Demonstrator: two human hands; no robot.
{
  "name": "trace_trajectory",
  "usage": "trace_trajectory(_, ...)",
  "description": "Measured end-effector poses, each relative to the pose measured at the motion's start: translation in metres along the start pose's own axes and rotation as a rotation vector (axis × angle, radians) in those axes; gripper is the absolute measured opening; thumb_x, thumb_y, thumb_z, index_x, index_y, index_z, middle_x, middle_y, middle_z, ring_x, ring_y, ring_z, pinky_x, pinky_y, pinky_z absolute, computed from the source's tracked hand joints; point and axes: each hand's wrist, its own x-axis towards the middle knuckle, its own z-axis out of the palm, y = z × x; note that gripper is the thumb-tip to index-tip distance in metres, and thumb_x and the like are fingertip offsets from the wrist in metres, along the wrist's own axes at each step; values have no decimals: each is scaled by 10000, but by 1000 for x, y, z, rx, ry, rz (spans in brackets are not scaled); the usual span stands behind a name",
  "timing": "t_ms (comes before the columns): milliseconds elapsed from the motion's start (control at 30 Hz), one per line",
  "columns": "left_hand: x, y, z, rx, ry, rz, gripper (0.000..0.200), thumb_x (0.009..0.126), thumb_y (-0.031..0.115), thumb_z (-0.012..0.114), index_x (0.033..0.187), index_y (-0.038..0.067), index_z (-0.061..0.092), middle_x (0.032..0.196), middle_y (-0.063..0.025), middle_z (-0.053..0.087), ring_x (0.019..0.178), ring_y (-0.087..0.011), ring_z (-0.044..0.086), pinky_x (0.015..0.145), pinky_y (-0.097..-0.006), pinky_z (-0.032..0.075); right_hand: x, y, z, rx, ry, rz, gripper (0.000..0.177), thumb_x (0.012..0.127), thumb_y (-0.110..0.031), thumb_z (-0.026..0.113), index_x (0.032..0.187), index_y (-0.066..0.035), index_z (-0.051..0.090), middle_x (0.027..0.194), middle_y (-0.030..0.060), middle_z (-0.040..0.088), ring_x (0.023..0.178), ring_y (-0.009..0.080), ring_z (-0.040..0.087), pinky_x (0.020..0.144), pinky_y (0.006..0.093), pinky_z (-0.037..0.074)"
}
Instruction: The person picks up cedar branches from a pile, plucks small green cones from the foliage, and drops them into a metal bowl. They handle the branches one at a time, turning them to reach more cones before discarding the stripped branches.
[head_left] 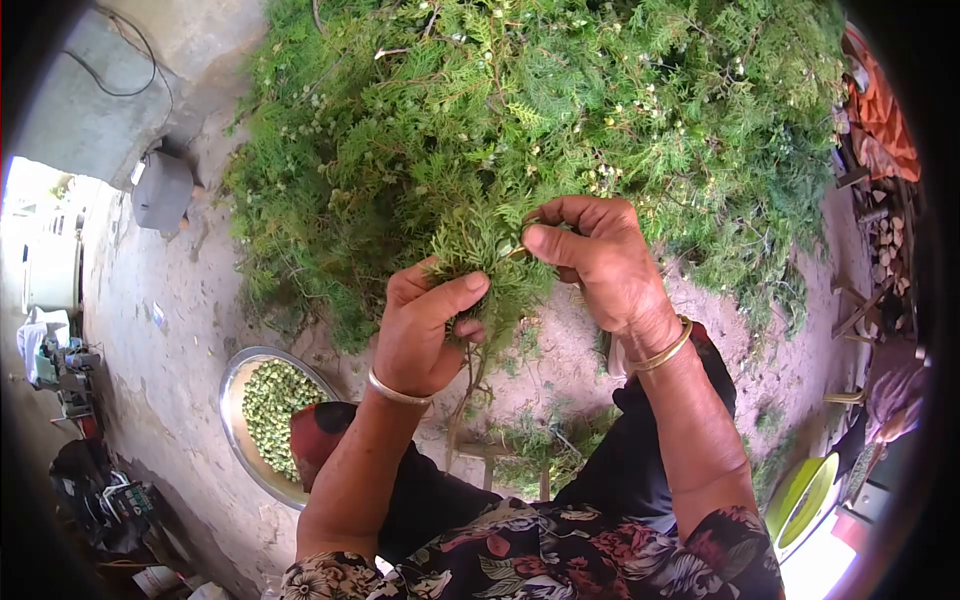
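Note:
My left hand [430, 325], with a bangle at the wrist, is closed around a green leafy sprig [478, 245] whose thin brown stem hangs down below the palm. My right hand [598, 262], also wearing a bangle, pinches at the sprig's right side with thumb and forefinger; what lies between those fingertips is too small to name. Just beyond both hands rises a large heap of green branches [560, 110] dotted with small pale cones. A metal basin [232, 405] holding many small green cones [275, 405] stands on the floor by my left knee.
A grey object [163, 190] stands at the upper left. Tools and a dark bag [85, 490] lie at the far left. Stacked wood [886, 245] and orange cloth [885, 110] line the right edge, with a green basin [802, 505] below. Loose sprigs [545, 445] lie between my legs.

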Motion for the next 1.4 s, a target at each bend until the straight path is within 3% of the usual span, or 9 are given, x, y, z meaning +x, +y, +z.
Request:
trace_trajectory(167, 3, 0, 1, 1, 6, 37, 74, 820, 8, 554, 882, -3, 593, 716, -50, 580, 473, -89, 405, 472, -270, 364, 1, 3, 5, 124, 71, 89, 170, 779, -74, 685, 907, 32, 649, 722, 3, 620, 608, 47, 493, 552, 214, 411)
trace_trajectory(267, 4, 4, -2, 126, 57, 92, 77, 815, 16, 561, 882, -1, 595, 706, -50, 577, 460, -90, 400, 466, -271, 360, 3, 8, 4, -65, 23, -200, 177, 783, -79, 681, 924, 25, 653, 724, -5, 607, 600, 33, 478, 539, 200, 392)
trace_trajectory(567, 0, 7, -7, 42, 1, -28, 82, 808, 33, 572, 878, 4, 602, 704, -30, 578, 478, -84, 418, 459, -255, 352, -2, -5, -3, 40, -179, 97, 162, 806, -85, 636, 922, 26, 657, 702, -11, 617, 555, 50, 488, 495, 217, 390)
trace_trajectory(633, 0, 6, -1, 103, -11, 29, 75, 807, 49, 589, 872, 23, 616, 711, -11, 581, 502, -79, 436, 466, -234, 347, 2, 10, 4, -247, -9, -257, 116, 807, -78, 626, 854, 20, 671, 657, -4, 615, 543, 42, 489, 486, 201, 383)
trace_trajectory(867, -12, 10, 1, 168, 64, 25, 123, 783, 7, 609, 900, 31, 640, 728, 2, 579, 573, -71, 472, 471, -197, 347, 16, 1, -17, -114, 367, -147, 105, 809, -50, 589, 797, 32, 652, 648, 40, 610, 538, 68, 501, 476, 199, 390)
trace_trajectory(967, -9, -2, -27, 1116, -136, 895, 183, 763, -52, 608, 930, 17, 635, 862, -35, 589, 663, -82, 515, 496, -202, 388, 15, -4, -25, 427, 193, 91, 133, 784, -80, 573, 826, 41, 607, 714, 94, 597, 547, 105, 495, 419, 209, 349)
trace_trajectory(1033, -13, 0, -26, 919, -153, 528, 244, 750, -105, 598, 959, 16, 632, 1030, -78, 558, 779, -106, 542, 530, -206, 424, 13, -3, -23, 392, 129, 144, 142, 784, -87, 568, 835, 41, 604, 721, 98, 600, 558, 106, 501, 417, 205, 346)
trace_trajectory(1267, -13, -5, -31, 990, -145, 766, 332, 708, -152, 587, 972, 36, 656, 1043, -71, 600, 795, -134, 600, 585, -210, 458, 5, -5, -7, 334, -97, 309, 231, 750, -99, 547, 915, 51, 605, 751, 94, 622, 617, 99, 537, 432, 193, 336)
trace_trajectory(1400, -8, 2, -28, 840, -128, 435, 319, 710, -140, 582, 961, 42, 656, 966, -64, 628, 767, -131, 598, 589, -203, 447, 0, -8, -7, 258, -213, 222, 318, 743, -109, 565, 1008, 62, 606, 760, 61, 632, 663, 87, 567, 455, 175, 326)
